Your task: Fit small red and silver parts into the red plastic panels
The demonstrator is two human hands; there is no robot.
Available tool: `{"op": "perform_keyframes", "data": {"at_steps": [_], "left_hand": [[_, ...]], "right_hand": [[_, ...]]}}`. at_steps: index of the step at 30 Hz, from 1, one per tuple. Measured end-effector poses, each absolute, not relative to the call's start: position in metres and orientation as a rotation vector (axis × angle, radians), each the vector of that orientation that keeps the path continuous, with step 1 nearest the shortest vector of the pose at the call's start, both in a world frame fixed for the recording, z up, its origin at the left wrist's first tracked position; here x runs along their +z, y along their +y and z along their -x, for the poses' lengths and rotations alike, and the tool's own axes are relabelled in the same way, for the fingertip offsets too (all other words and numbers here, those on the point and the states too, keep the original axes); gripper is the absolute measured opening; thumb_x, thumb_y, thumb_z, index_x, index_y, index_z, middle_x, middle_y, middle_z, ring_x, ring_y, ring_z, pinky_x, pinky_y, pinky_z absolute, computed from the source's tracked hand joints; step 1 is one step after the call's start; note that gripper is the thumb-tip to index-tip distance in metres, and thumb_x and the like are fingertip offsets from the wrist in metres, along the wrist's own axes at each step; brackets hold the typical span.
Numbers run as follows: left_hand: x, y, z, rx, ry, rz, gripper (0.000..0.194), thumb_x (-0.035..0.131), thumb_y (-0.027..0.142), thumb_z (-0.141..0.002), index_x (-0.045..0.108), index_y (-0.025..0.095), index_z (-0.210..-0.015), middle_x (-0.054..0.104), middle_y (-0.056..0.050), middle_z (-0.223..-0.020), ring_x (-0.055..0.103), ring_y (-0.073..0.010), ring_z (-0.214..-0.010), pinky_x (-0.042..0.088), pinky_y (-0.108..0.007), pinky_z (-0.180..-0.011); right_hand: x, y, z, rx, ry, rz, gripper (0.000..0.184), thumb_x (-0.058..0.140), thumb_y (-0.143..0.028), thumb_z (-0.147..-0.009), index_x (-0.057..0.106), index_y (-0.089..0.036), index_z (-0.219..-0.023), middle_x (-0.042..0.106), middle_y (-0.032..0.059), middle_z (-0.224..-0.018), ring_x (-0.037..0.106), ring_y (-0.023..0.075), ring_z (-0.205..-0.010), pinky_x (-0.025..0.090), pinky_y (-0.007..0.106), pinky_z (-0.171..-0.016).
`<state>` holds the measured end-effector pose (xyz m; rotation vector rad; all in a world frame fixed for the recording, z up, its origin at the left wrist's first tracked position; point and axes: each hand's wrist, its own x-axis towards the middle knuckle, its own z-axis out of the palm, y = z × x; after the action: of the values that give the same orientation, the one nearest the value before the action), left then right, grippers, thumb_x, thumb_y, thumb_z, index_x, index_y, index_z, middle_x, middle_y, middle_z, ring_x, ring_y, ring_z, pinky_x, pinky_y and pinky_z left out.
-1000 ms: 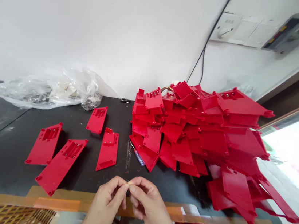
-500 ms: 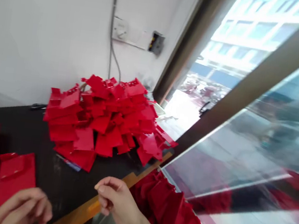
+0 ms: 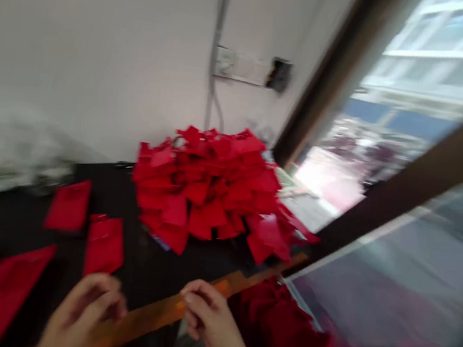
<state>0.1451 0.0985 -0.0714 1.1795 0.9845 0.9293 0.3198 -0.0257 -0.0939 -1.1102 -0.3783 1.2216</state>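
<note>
My left hand (image 3: 87, 311) hovers over the near table edge with its fingers loosely curled and apart, and nothing shows in them. Just beyond it lies a flat red pouch-like piece (image 3: 105, 245) with a folded top. To the right, my right hand (image 3: 210, 318) is above the orange-brown edge strip (image 3: 152, 319), thumb and forefinger pressed together. Whatever may be in that pinch is too small to make out. A large heap of similar red pieces (image 3: 205, 193) rises beyond both hands on the black table (image 3: 203, 258).
More red pieces lie at left, among them one farther back (image 3: 68, 206) and a large one nearer (image 3: 2, 291). Below the table's right edge is another red pile (image 3: 291, 335). A white wall with a socket panel (image 3: 241, 65) stands behind, a framed glass pane (image 3: 367, 305) at right.
The view has swung left, so the heap sits farther right and more red pieces show at left. Both hands remain near the table edge, the right still pinched.
</note>
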Motion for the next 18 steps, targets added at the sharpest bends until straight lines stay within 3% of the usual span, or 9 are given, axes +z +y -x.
{"op": "perform_keyframes", "data": {"at_steps": [6,9,12,18], "left_hand": [[-0.072,0.097,-0.139,0.834,0.922,-1.04,0.029,0.071,0.044,-0.08,0.055,0.02,-0.074,0.059,0.004,-0.054,0.053,-0.0109,-0.049,0.042,-0.022,-0.05],[-0.074,0.095,-0.136,0.834,0.942,-1.01,0.035,0.074,0.047,-0.075,0.054,0.019,-0.07,0.057,0.004,-0.051,0.05,-0.0096,-0.046,0.039,-0.02,-0.047],[-0.077,0.094,-0.131,0.815,0.929,-1.003,0.039,0.075,0.05,-0.074,0.053,0.019,-0.067,0.056,0.003,-0.05,0.049,-0.0091,-0.045,0.037,-0.019,-0.045],[-0.084,0.101,-0.127,0.786,0.996,-1.043,0.039,0.073,0.051,-0.075,0.052,0.019,-0.067,0.059,0.002,-0.049,0.045,-0.0078,-0.043,0.035,-0.019,-0.046]], "right_hand": [[-0.082,0.022,-0.3,1.159,-0.968,1.337,0.027,0.062,-0.047,-0.089,0.066,-0.02,-0.095,0.041,-0.0084,-0.057,0.035,0.0074,-0.046,0.028,0.02,-0.043],[-0.074,0.044,-0.288,1.101,-1.154,1.328,0.019,0.059,-0.038,-0.091,0.069,-0.021,-0.093,0.052,-0.0039,-0.066,0.045,0.0102,-0.054,0.035,0.021,-0.047],[-0.071,0.06,-0.282,0.982,-1.34,1.298,0.014,0.06,-0.026,-0.09,0.071,-0.021,-0.084,0.063,0.0008,-0.081,0.058,0.0131,-0.071,0.044,0.023,-0.064],[-0.07,0.077,-0.286,0.984,-1.466,1.282,0.015,0.062,-0.017,-0.088,0.071,-0.02,-0.076,0.067,0.0002,-0.077,0.062,0.0136,-0.074,0.045,0.024,-0.07]]}}
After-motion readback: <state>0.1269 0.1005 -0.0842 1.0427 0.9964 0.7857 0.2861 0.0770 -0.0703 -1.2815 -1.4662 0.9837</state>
